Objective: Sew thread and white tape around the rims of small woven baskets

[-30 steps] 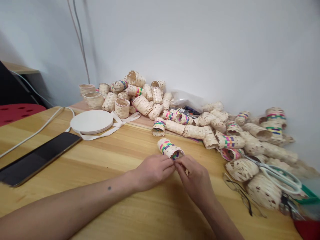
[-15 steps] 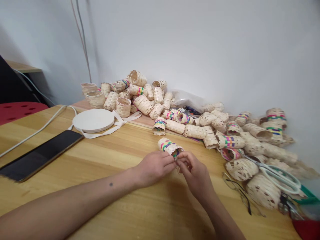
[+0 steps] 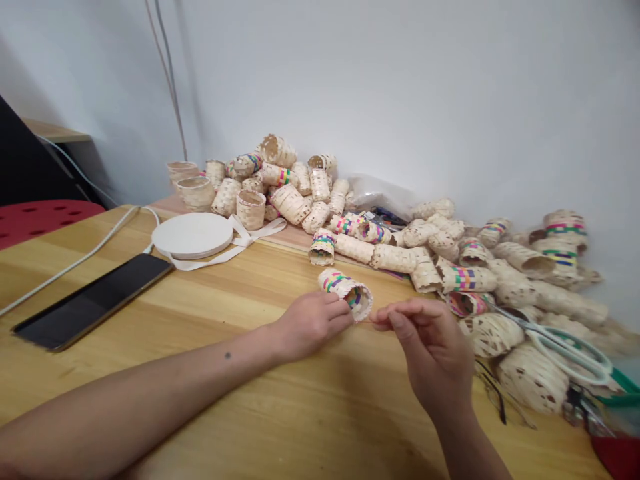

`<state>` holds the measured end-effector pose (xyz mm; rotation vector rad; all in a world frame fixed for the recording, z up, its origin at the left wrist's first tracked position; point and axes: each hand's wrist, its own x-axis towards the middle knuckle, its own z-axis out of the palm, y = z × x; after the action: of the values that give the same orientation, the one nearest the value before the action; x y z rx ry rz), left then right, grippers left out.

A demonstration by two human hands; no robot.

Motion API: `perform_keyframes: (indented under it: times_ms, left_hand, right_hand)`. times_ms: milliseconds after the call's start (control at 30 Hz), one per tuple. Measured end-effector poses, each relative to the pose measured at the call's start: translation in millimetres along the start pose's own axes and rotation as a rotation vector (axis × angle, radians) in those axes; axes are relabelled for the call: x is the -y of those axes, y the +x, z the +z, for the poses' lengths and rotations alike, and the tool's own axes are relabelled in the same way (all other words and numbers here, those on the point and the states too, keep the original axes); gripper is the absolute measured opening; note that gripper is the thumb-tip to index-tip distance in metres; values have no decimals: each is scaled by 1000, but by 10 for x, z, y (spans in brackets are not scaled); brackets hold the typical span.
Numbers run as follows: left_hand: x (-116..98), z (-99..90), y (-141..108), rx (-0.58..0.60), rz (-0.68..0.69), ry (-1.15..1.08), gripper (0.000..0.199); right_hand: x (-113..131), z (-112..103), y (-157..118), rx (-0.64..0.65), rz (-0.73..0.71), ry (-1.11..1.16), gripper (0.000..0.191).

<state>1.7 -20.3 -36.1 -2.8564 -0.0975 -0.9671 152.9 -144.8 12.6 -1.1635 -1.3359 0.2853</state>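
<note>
1. Head cam, the main piece: a small woven basket (image 3: 345, 294) made of pale, flat strips, short and tube-shaped, with a bright band of pink, green, yellow and blue strips woven around it. It's lying tilted on its side on the wooden bench (image 3: 100, 380), with the open end facing right, toward the other hand.
2. Where it sits: the left grip (image 3: 310, 325) is curled loosely, with the fingertips touching the basket's lower side. Can't tell if it's really clamping it or just steadying it.
3. The right grip (image 3: 430, 347) is off to the right of the basket, thumb and fingertips pressed together in a pinch, right beside the open end but not touching it. If there's a thin strip in that pinch, it's too small to make out.
4. Around them: a big heap of similar baskets (image 3: 520, 287) runs along the wall, with white-handled scissors (image 3: 565, 353) and glasses (image 3: 493, 393) at the right. On the left are a white ribbon roll (image 3: 192, 235) and a phone (image 3: 93, 301).
</note>
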Motion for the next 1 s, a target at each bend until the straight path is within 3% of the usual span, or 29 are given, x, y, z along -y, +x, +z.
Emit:
perform_keyframes:
  times_ms: [100, 233, 367, 500, 800, 933, 1000]
  left_hand:
    - [19, -17, 17, -43, -33, -8, 30]
    - [41, -96, 64, -155, -150, -153, 25]
    - [35, -250, 138, -250, -433, -508, 14]
    - [-26, -358, 210, -229, -655, -756, 9]
    - [-85, -343, 208, -193, -575, -808, 20]
    - [15, -377, 199, -278, -423, -653, 22]
    - [70, -381, 193, -265, -288, -578, 21]
  right_hand:
    - [39, 26, -9, -58, -13, 46, 8]
    - [69, -5, 9, -49, -145, 111, 11]
    - [58, -50, 16, -85, -149, 87, 8]
    - [-22, -42, -1, -60, -60, -95, 3]
    - [-180, -36, 109, 195, -130, -567, 17]
    - [-188, -59, 144, 209, -144, -589, 17]
    - [-190, -59, 150, 222, -156, -580, 17]
